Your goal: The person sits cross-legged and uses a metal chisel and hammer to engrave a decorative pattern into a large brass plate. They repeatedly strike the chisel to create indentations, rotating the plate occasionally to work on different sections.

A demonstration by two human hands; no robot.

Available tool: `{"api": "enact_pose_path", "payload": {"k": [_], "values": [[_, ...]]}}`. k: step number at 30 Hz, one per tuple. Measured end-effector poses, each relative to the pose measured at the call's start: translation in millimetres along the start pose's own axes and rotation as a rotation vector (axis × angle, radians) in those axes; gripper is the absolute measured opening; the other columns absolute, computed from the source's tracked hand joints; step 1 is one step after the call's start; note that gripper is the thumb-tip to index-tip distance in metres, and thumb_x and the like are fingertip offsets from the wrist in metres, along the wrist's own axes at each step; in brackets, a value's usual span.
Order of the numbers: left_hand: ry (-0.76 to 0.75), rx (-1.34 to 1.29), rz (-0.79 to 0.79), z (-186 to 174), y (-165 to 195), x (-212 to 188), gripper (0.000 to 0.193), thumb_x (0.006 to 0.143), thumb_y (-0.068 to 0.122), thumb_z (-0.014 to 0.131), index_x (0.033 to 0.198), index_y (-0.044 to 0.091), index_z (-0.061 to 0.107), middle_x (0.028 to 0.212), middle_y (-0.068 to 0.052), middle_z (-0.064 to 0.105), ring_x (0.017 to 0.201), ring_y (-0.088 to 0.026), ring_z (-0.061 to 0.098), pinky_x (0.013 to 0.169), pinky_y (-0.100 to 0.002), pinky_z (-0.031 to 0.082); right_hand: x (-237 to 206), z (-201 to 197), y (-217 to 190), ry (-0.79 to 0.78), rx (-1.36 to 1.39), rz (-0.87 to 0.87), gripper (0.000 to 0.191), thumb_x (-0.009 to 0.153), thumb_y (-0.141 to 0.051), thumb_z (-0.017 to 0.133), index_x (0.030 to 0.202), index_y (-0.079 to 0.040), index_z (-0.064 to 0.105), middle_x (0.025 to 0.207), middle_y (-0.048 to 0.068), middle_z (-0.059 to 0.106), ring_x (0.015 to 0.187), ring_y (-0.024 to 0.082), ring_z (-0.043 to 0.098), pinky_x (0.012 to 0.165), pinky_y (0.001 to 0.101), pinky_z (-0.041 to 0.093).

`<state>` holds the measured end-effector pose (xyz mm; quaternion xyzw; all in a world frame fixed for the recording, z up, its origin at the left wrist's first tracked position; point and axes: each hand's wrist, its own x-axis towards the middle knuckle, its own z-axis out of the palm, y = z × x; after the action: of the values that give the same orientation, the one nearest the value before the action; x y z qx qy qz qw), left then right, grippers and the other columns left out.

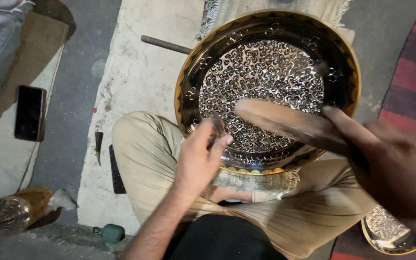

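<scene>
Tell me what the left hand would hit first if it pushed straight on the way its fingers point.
Probably the large round engraved metal tray: the left hand points up at its patterned face, holding a small dark tool close to it. Depth is unclear.

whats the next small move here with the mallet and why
Probably bring the mallet in the right hand down onto the punch that the left hand pinches against the tray. The mallet is raised and blurred just right of the punch, whose tip seems to rest on the patterned centre, so a light tap looks due.
</scene>
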<state>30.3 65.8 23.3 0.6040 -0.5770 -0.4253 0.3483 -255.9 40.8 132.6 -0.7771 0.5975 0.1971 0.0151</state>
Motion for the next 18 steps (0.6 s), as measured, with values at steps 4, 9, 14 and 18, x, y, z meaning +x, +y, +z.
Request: {"api": "enact_pose_path", "payload": {"k": [4, 9, 14, 18], "values": [[-0.242, 0.033, 0.126, -20, 0, 23, 0.038, 0.094, 0.022, 0.072, 0.126, 0.005, 0.059, 0.097, -0.014, 0.073, 0.09, -0.029, 0.074, 0.076, -0.04, 0.058, -42, 52, 0, 0.059, 0.736, 0.171, 0.081, 0.074, -0.027, 0.081, 0.147, -0.011, 0.051, 0.096, 0.016, 0.072, 0.08, 0.032, 0.074, 0.065, 0.0408, 0.056], [-0.558, 0.111, 0.486, -17, -6, 55, 0.042, 0.088, 0.02, 0.074, 0.129, 0.012, 0.067, 0.12, -0.011, 0.075, 0.106, -0.03, 0.073, 0.091, -0.041, 0.057, -82, 108, -37, 0.046, 0.881, 0.257, 0.071, 0.077, -0.033, 0.082, 0.139, -0.014, 0.053, 0.096, 0.019, 0.075, 0.088, 0.033, 0.077, 0.077, 0.0422, 0.058], [-0.763, 0.16, 0.435, -17, -11, 68, 0.043, 0.086, 0.018, 0.076, 0.129, 0.017, 0.07, 0.115, -0.011, 0.076, 0.106, -0.031, 0.072, 0.09, -0.042, 0.056, -99, 140, -61, 0.006, 0.933, 0.443, 0.078, 0.077, -0.032, 0.079, 0.145, -0.011, 0.048, 0.104, 0.024, 0.075, 0.097, 0.036, 0.076, 0.079, 0.0443, 0.058], [-0.776, 0.155, 0.39, -16, -10, 70, 0.044, 0.085, 0.018, 0.076, 0.129, 0.017, 0.068, 0.116, -0.009, 0.076, 0.105, -0.03, 0.073, 0.089, -0.041, 0.056, -101, 143, -64, 0.045, 0.871, 0.449, 0.085, 0.078, -0.029, 0.08, 0.152, -0.011, 0.043, 0.109, 0.025, 0.073, 0.101, 0.036, 0.073, 0.08, 0.0437, 0.057]]}}
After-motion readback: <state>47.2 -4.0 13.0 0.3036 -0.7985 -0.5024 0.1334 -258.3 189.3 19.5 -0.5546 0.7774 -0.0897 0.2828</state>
